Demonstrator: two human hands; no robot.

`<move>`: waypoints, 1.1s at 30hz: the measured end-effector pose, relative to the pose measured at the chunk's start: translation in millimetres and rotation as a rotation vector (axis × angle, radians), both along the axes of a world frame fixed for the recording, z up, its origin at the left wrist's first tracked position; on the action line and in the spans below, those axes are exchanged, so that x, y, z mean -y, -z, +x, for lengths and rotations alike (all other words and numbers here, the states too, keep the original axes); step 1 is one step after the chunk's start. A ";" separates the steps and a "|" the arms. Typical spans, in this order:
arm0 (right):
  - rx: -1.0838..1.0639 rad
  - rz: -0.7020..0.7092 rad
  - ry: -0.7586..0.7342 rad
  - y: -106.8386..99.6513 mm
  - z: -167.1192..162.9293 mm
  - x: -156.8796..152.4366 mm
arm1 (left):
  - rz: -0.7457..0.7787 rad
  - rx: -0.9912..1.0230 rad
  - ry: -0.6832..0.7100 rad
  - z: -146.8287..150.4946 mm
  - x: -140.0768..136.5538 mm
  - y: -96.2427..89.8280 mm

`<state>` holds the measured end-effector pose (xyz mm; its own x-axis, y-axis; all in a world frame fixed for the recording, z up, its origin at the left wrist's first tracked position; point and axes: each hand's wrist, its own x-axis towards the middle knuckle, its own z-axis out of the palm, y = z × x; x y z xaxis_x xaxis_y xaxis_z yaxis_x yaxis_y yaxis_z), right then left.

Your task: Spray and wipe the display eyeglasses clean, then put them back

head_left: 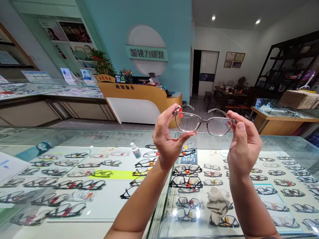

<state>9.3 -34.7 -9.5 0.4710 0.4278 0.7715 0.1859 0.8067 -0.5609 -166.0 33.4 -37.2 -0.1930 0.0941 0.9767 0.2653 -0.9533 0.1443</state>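
Observation:
A pair of eyeglasses (204, 121) with a thin greyish frame and clear lenses is held up level above the glass counter, its temples unfolded and pointing away from me. My left hand (167, 134) grips the left end of the frame near the hinge, with the thumb stretched out below the left lens. At the other end, my right hand (245, 142) pinches the right hinge area between thumb and fingers. Below the hands, a crumpled grey cloth (218, 203) and a small white bottle (135, 150) rest on the glass top.
The glass display counter (99, 132) spans the foreground, with many eyeglasses in rows inside. Several dark frames (186, 182) lie near the middle. Beyond stand a wooden reception desk (139, 94), another showcase at left, and a cardboard box (299, 99) on a right-hand counter.

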 end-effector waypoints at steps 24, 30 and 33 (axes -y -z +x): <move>-0.155 -0.098 -0.439 -7.5 4.5 7.4 | -0.118 0.005 0.192 1.7 3.8 -0.2; -0.199 -0.107 -0.428 -8.3 4.5 4.2 | -0.141 0.037 0.191 2.9 9.4 -3.0; -0.195 -0.095 -0.372 -8.1 6.2 3.4 | -0.186 0.057 0.240 2.9 14.0 -5.9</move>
